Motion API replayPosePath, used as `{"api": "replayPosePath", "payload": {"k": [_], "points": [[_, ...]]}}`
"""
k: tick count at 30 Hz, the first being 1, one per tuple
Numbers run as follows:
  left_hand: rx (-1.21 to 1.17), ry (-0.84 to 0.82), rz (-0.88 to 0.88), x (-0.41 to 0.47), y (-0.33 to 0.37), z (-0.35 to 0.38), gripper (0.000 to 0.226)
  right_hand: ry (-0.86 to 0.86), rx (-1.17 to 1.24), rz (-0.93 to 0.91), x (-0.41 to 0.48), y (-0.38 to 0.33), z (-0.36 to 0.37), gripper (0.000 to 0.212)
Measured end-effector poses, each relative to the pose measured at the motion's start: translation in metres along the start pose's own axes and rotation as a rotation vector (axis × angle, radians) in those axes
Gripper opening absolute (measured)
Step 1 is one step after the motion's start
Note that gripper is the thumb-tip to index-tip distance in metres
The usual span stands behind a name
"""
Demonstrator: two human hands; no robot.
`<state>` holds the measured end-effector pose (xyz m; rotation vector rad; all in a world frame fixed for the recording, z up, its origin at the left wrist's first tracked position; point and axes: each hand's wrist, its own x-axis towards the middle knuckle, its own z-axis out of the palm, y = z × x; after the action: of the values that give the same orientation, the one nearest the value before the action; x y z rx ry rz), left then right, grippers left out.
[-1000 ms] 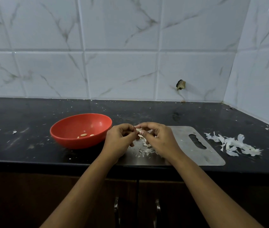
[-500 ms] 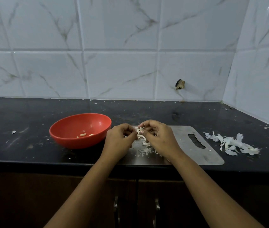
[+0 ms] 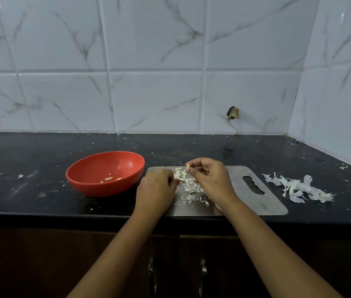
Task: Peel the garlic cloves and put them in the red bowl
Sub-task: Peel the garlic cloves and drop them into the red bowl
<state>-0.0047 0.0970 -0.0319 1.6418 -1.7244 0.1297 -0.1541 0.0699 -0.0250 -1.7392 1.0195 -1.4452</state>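
The red bowl (image 3: 77,175) stands on the black counter left of a steel cutting board (image 3: 247,201) and holds a few peeled cloves (image 3: 109,179). My right hand (image 3: 212,179) is raised over the board and pinches a pale garlic clove (image 3: 188,168) at its fingertips. My left hand (image 3: 155,189) sits lower, between bowl and board, fingers curled, its tips pinching a scrap of garlic skin (image 3: 177,176) at the edge of the skin pile. Loose garlic skins (image 3: 190,187) lie on the board between my hands.
A heap of white garlic skins (image 3: 299,189) lies on the counter right of the board. Small flecks dot the counter (image 3: 30,190). Tiled walls close the back and right side. Cabinet doors with handles (image 3: 202,269) sit below the counter edge.
My hands have come apart: the right keeps the clove and has lifted slightly, while the left has dropped toward the board with a bit of skin.
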Motion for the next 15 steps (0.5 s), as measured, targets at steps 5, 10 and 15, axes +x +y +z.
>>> {"api": "replayPosePath", "payload": {"k": [5, 10, 15], "points": [[-0.241, -0.001, 0.001, 0.0048, -0.0036, 0.0018, 0.007, -0.025, -0.016, 0.021, -0.0008, -0.0015, 0.0005, 0.007], [-0.468, -0.048, 0.011, 0.0064, -0.0009, 0.0005, 0.023, -0.026, 0.006, -0.003, -0.0026, -0.0036, 0.0002, 0.01], [-0.753, -0.155, -0.023, 0.0077, 0.002, 0.0021, 0.026, -0.04, 0.031, -0.01, -0.0025, -0.0034, -0.0005, 0.015]]}}
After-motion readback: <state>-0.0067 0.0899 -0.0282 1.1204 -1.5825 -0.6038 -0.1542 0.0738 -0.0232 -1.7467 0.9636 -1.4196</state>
